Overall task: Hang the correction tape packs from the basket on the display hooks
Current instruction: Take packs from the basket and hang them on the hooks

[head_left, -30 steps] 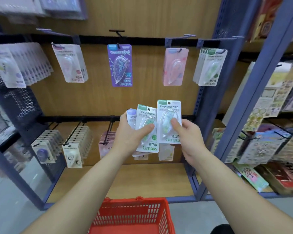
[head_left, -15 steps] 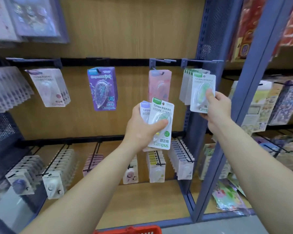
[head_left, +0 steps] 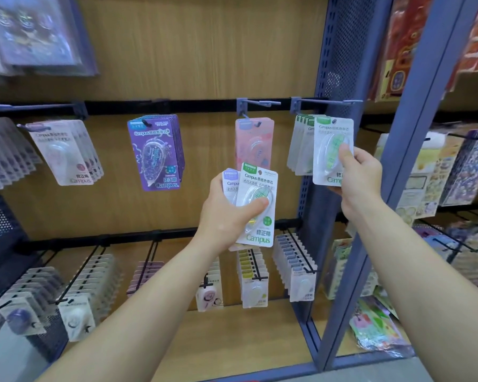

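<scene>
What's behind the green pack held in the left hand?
A purple-topped pack peeks out behind the green pack, both gripped by the left hand. Pale edges below hint at more; the green pack covers them, so their number is hidden.

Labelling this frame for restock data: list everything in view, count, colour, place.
held pack: one, green, right hand, at top-right hook
hooked packs: several, green, top row, right
fanned packs: at least two, green over lavender, left hand
pink packs: several, top row, centre
purple packs: several, top row, left of pink
white packs: several, top row, left
lower-row packs: many, mostly white, bottom hooks
sticker sheets: many, mixed, right bay
left hand: one, bare, centre
right hand: one, bare, right
</scene>
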### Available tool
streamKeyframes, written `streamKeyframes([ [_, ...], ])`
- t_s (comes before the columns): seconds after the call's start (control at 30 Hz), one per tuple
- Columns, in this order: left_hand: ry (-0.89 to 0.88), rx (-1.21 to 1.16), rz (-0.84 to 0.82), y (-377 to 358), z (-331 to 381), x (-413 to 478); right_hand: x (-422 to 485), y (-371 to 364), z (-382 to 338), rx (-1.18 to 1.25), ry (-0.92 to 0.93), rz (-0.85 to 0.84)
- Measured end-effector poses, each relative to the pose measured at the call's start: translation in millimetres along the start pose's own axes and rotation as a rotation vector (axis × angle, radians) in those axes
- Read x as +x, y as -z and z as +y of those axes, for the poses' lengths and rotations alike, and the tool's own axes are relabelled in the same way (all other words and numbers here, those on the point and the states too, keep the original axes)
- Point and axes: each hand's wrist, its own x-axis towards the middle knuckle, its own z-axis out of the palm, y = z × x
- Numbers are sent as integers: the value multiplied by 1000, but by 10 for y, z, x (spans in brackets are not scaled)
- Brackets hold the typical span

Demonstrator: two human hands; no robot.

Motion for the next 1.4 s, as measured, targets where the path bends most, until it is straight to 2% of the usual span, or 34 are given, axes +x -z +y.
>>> streamKeyframes([
  [0.13,-8,-13,-4,-2,2,4,68,-10,-14,-1,-31,25],
  [0.3,-3,-44,-4,-8,8,-7,230,-146,-41,-54,-161,25],
  [0.37,-3,-49,-6,-9,-3,-22,214,-191,67,-242,-187,94],
  [0.43,5,-61,-17,6,-13,-45,-25,-200,185,-385,-132,175],
  [0.47,13,-63,-21,16,-29,-51,-207,-201,246,-341,-110,125],
  [0.6,28,-74,-36,15,-103,-72,-1064,-208,355,-80,-209,-414],
  [0.67,26,-92,-41,8,-146,-105,-1279,-213,386,-55,-179,-513],
  [1.0,43,-88,-88,96,-104,-225,-1316,-195,367,15,-256,-413],
  [1.13,69,-98,-193,121,-85,-219,-1197,-123,410,65,-296,-350],
  [1.23,70,-94,-174,133,-46,-195,-923,-29,343,21,-190,-251],
  [1.4,81,-138,-146,98,20,-151,-303,98,-69,158,-80,-49],
])
